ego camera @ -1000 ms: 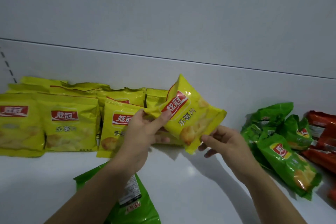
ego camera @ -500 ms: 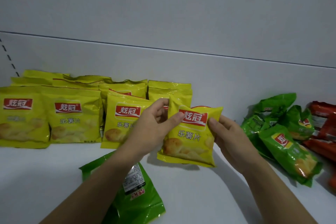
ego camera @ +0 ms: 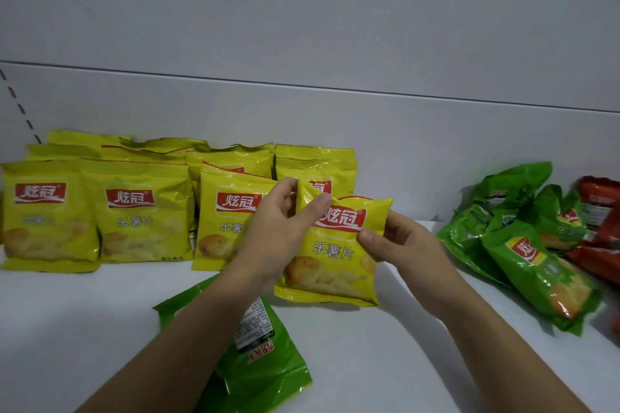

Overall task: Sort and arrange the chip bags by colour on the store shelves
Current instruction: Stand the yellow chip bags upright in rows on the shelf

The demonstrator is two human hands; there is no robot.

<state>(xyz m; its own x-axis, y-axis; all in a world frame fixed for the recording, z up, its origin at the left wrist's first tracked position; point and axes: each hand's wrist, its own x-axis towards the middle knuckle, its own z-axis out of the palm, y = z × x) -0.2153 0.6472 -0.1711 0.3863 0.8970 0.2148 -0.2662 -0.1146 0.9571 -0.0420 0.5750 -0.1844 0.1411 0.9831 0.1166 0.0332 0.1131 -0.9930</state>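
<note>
Left grip [ego camera: 278,228] pinches the top-left corner of a yellow chip bag [ego camera: 335,265]; right grip [ego camera: 402,245] grasps its right edge, thumb on the front. Bag upright, logo facing out, bottom edge down at the shelf [ego camera: 385,355], at the right end of the yellow bag row [ego camera: 134,218]. One green bag [ego camera: 268,365] lies flat under the left forearm. Green bag pile [ego camera: 536,261] to the right, red bags [ego camera: 600,204] beyond.

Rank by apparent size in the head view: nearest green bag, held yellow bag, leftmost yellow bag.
1. nearest green bag, though closest to the camera, so unsure.
2. held yellow bag and leftmost yellow bag: alike, unranked.
</note>
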